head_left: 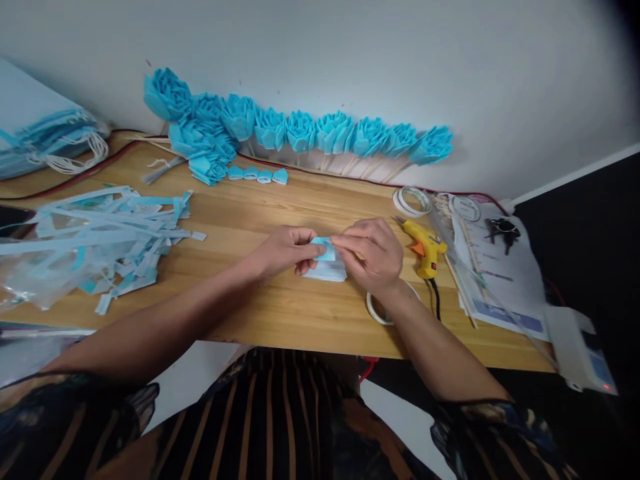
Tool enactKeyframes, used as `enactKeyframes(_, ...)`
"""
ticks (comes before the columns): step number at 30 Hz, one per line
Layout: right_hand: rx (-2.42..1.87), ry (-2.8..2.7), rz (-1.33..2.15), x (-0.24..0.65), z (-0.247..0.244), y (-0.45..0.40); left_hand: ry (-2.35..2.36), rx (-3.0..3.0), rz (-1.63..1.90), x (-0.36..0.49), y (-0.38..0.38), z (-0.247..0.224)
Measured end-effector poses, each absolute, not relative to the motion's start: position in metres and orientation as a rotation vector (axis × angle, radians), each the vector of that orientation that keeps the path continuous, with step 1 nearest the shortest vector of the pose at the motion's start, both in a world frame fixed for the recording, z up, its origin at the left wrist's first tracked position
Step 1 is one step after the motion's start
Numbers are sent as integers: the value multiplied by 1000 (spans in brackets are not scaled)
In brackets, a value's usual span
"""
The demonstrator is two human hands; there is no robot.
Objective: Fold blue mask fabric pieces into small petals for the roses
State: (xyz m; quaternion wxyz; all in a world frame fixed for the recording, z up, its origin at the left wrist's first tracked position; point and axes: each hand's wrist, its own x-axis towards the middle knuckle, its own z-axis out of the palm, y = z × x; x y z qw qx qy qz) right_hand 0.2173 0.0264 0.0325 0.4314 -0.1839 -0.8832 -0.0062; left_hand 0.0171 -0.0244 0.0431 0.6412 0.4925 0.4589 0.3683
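Between my two hands is a small light-blue fabric piece [325, 249]. My left hand [287, 252] pinches its left side, with the thumb lying on top. At the piece's upper right edge, the thumb and fingertips of my right hand [373, 253] are pressed together on it. Just below, a stack of pale fabric pieces [326, 270] lies on the wooden table [260, 307], partly covered by my hands. Under my right wrist sits a roll of white tape [375, 310]. A yellow glue gun [424, 247] rests to the right of that hand.
Blue fabric flowers [335, 131] on sticks lean along the wall. Several small folded blue pieces [257, 175] line up before them. Cut strips [120, 227] heap at left, near packed masks [55, 140]. At right are another tape roll [411, 201], keys [503, 230] and a printed bag [515, 287].
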Motion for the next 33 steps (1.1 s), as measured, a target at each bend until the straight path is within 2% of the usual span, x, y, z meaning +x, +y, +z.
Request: enactKeyframes(33,-404,-2274,91,216,30,29,980,1048,910,14,-23,40)
